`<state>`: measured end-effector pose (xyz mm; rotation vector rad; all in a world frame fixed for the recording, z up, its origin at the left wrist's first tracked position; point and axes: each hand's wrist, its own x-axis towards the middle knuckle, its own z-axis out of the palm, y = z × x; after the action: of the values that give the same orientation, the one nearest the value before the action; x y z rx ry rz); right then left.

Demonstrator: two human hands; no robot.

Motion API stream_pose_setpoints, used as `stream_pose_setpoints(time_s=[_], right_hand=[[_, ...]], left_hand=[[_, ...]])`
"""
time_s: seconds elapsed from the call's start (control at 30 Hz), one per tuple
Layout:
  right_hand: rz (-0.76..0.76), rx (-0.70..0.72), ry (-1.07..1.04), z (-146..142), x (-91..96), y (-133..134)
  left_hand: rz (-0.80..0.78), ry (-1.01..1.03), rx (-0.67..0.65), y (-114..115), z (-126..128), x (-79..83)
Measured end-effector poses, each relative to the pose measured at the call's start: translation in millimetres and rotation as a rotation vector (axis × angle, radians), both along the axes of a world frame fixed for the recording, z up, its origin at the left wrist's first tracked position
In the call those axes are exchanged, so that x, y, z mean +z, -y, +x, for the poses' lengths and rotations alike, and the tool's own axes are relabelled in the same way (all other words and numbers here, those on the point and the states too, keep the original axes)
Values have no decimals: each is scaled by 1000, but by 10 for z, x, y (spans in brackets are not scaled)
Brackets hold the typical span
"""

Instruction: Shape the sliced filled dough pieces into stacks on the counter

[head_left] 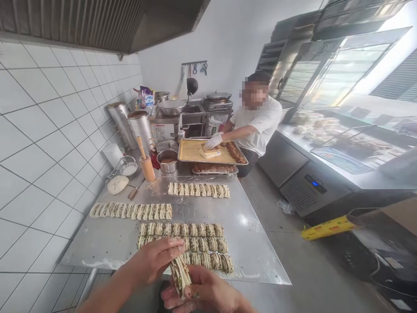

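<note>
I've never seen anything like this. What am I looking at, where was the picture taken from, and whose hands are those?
This picture comes from a camera worn on a person's head, looking down at their own bare hands, so there is no machine here. Their left hand and right hand together hold a rolled dough piece with green filling. Beyond them, a steel table carries rows of similar cut dough pieces. Farther off, a co-worker wearing white gloves reaches over a metal tray.
</note>
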<state>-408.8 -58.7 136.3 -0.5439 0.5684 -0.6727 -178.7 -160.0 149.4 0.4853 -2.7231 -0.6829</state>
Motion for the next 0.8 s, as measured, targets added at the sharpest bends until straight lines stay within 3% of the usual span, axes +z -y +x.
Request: stream_pose_setpoints(time_s=[0.1, 0.2, 0.33, 0.43, 0.53, 0.6, 0.7, 0.8], right_hand=[[-146, -58, -140, 75, 82, -5], [-383, -239, -324, 116, 131, -6], [-516, -428, -463, 175, 62, -55], [-542, -521, -552, 253, -41, -105], [-641, -594, -681, 280, -126, -154], [-766, -577, -743, 220, -150, -187], [-983, -436, -716, 45, -136, -224], [-1082, -314, -652, -71, -103, -232]], left_hand=[[48, -58, 86, -55, -33, -36], [273, -125, 292, -169, -155, 17], [757, -219, 516, -468, -376, 10], [1218, -285, 546, -694, -452, -5], [1524, -351, 594, -773, -415, 86], [1686, -410, 676, -746, -372, 189], [1899, -539, 747, -686, -330, 317], [1835, -637, 801, -694, -315, 337]])
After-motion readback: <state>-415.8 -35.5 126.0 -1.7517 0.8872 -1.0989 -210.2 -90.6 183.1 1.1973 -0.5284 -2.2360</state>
